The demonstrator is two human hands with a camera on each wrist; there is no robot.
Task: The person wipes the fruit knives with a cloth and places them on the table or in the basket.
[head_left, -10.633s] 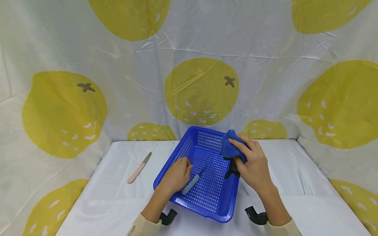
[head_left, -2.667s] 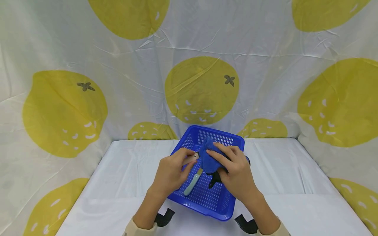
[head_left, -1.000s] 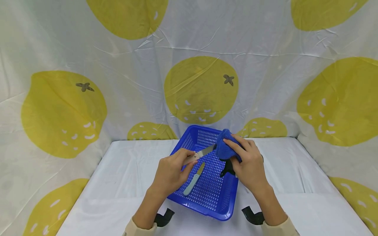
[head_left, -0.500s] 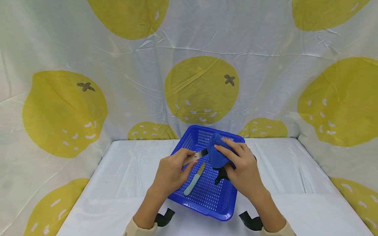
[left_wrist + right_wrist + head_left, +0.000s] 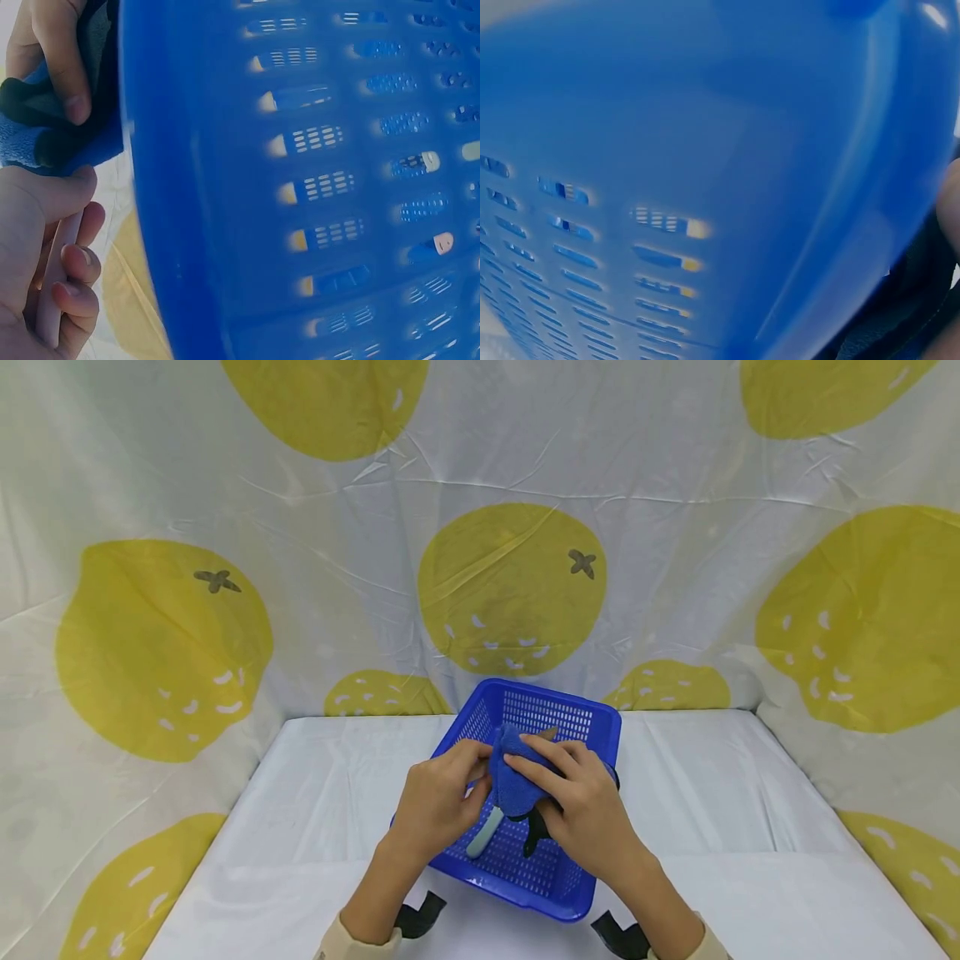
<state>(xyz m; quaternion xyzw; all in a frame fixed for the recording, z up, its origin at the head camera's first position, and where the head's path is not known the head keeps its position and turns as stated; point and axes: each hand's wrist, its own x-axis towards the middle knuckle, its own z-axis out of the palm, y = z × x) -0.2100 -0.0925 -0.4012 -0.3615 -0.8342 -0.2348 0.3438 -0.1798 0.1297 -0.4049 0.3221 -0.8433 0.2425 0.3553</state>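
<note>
My left hand holds a knife by its pale pink handle, seen between the fingers in the left wrist view. In my right hand, a bunched blue cloth is wrapped round the knife's blade, close up against the left fingertips. Past the cloth, the blade tip shows above the right fingers. A black piece hangs below the cloth. Under both hands, a knife with a light blue handle lies in the basket, its blade hidden by the cloth.
A blue slotted plastic basket stands at an angle on the white-covered table. Its wall fills much of both wrist views. Behind hangs a white curtain with yellow fruit prints. Black curved mounts sit at the wrists.
The pink-handled knife, on the table at the left in the oldest frame, is now in the left hand. Over the last second the cloth has slid left along the blade to the handle.
</note>
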